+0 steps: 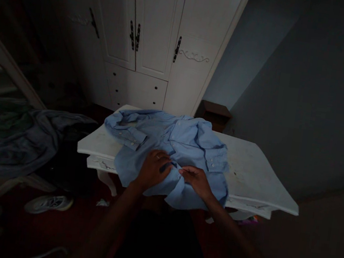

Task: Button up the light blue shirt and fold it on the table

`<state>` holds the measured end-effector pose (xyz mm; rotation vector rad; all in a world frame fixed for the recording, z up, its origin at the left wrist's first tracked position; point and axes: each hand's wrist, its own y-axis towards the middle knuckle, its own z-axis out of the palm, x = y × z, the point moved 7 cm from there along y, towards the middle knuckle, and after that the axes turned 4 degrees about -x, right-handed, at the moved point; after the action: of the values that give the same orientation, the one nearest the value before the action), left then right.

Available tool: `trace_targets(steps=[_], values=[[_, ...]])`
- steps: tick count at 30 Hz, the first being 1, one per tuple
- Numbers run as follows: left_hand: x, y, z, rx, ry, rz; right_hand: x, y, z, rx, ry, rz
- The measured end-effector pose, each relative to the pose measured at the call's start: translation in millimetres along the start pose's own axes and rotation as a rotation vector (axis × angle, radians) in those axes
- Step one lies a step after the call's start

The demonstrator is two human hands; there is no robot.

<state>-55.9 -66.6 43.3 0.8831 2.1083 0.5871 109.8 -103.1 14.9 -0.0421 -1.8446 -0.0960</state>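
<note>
Button-up shirt (186, 137) spread over white table (252, 169), beneath both hands; right hand (196, 179) pinching front edge, fingertips closed; left hand (154, 170) touching shirt, fingers curved, grasp unclear

Dim room, weak light. Ahead of me, a tall white wardrobe (157, 21), dark handles (177, 49), drawers (137, 88) low. Small brown cabinet (215, 108) beside it. Grey wall (315, 101) right. White table (258, 170) before wardrobe. Floor (79, 222) dark red.
</note>
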Motion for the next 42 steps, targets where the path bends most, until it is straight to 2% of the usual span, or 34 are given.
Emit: trace_targets(steps=[3, 5, 8, 11, 16, 22, 24, 31, 37, 42], values=[[-31, -11, 11.3, -0.057, -0.008, -0.039, -1, 3, -4, -0.008, 0.046, -0.043], [-38, -15, 20.3, -0.083, -0.027, -0.119, -3, 5, -7, 0.006, 0.056, -0.068], [-33, -19, 30.5, -0.106, -0.049, -0.213, -8, 8, -8, 0.058, 0.022, -0.101], [-25, -22, 32.9, -0.157, -0.058, -0.245, -6, 10, -7, 0.099, -0.031, -0.174], [-18, -29, 34.6, -0.191, -0.022, -0.231, 6, 12, -4, 0.119, -0.17, -0.4], [-14, -28, 40.6, -0.132, 0.04, -0.186, 19, 7, 3, 0.254, -0.356, -0.777], [-13, -28, 41.8, -0.113, 0.059, -0.187, 19, 6, 3, 0.267, -0.406, -0.841], [-14, -25, 42.1, -0.044, 0.065, -0.202, 19, 8, 0, 0.156, -0.508, -0.811], [-16, -21, 41.2, -0.025, 0.087, -0.205, 19, 18, -4, 0.143, -0.36, -0.672], [-10, -21, 41.3, -0.091, 0.015, -0.296, 14, 26, -6, 0.179, -0.258, -0.6]])
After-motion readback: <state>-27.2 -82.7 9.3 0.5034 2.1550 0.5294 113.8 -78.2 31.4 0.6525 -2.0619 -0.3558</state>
